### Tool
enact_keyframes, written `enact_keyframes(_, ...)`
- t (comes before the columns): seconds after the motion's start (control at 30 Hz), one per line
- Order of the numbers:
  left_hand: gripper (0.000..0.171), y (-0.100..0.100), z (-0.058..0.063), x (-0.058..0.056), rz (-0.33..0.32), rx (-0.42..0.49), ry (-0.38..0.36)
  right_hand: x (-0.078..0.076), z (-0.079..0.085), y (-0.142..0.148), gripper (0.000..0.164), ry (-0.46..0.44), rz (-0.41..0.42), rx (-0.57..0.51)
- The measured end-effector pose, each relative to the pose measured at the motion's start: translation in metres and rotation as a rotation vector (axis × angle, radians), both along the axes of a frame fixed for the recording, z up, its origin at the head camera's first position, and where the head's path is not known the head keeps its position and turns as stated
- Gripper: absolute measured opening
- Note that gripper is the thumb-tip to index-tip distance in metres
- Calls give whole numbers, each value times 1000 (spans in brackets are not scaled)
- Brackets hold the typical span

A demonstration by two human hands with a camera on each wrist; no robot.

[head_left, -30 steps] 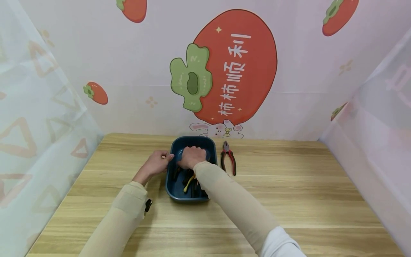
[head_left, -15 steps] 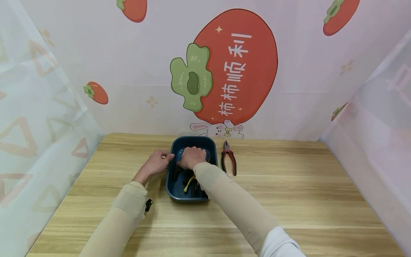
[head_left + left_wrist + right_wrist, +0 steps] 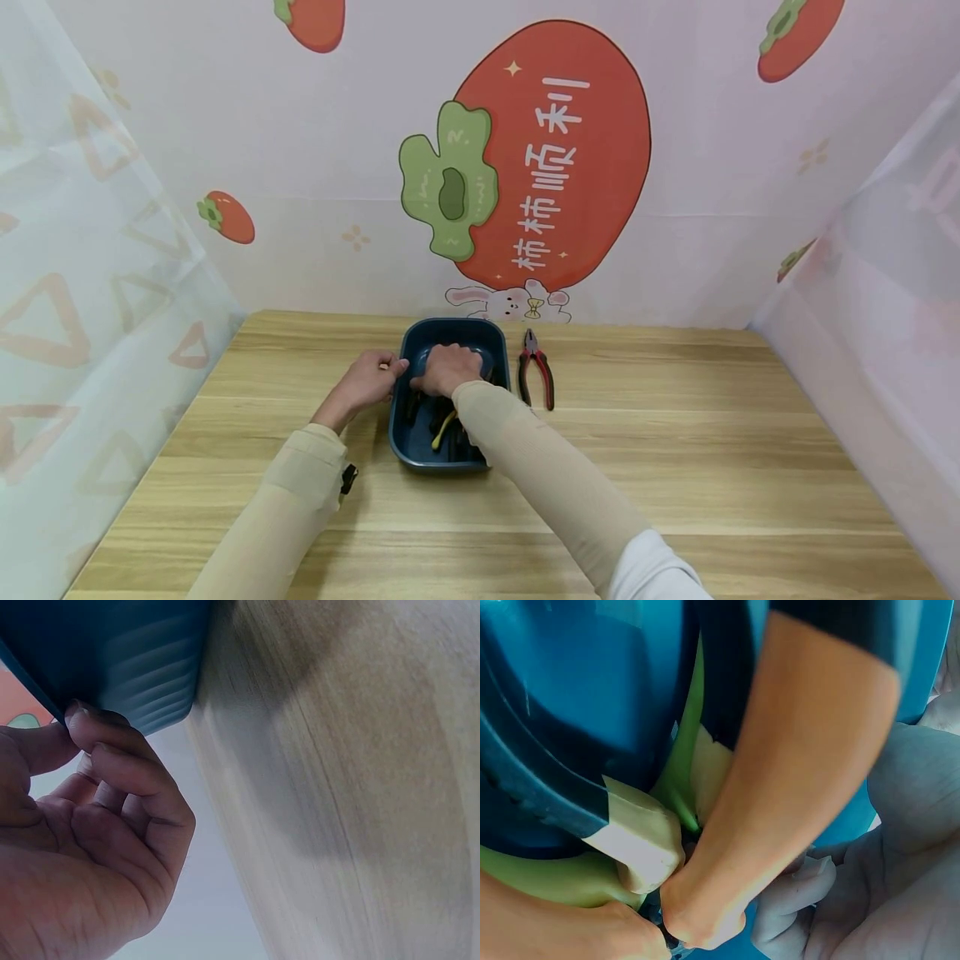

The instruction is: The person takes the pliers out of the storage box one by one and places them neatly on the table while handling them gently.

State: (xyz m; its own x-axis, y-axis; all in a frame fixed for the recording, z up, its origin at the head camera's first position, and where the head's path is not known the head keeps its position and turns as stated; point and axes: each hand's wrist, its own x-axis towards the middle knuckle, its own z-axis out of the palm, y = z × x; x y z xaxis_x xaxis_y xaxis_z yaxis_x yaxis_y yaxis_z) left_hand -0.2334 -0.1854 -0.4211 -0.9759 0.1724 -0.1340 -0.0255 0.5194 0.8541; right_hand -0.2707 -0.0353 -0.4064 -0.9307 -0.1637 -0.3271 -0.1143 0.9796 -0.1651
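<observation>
A dark blue plastic bin (image 3: 438,468) stands at the table's back, several pliers lying in it. My left hand (image 3: 366,380) is at its left wall; in the left wrist view, thumb and index finger pinch the bin's rim (image 3: 34,686). My right hand (image 3: 450,368) reaches down inside, knuckles up. Close to the right wrist camera are orange-handled pliers (image 3: 810,727), with cream-and-black handles (image 3: 641,832) and green handles (image 3: 555,877) beside them. The fingers (image 3: 799,889) curl behind the orange handle; I cannot tell whether they grip a tool. A yellow handle (image 3: 442,429) shows in the bin.
Red-and-black combination pliers (image 3: 537,367) lie on the wooden table (image 3: 675,467), just right of the bin, jaws pointing away from me. A printed cloth backdrop (image 3: 330,150) stands behind the table's back edge, with side cloths to the left and right.
The right hand shifts only very slightly inside the bin. The left hand stays on the rim, and the pliers on the table have not moved.
</observation>
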Motion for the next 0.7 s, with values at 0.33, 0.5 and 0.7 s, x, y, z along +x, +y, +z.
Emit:
enact_keyframes(0.33,36,0,-1,0,-4,9,-2,0,-3,0,49,7,24,2)
enact_keyframes(0.5,36,-1,0,0,-3,8,1,0,-3,-1,48,3,8,-12)
enact_keyframes(0.7,36,-1,0,0,-8,3,10,2,-1,0,52,-29,-14,-51)
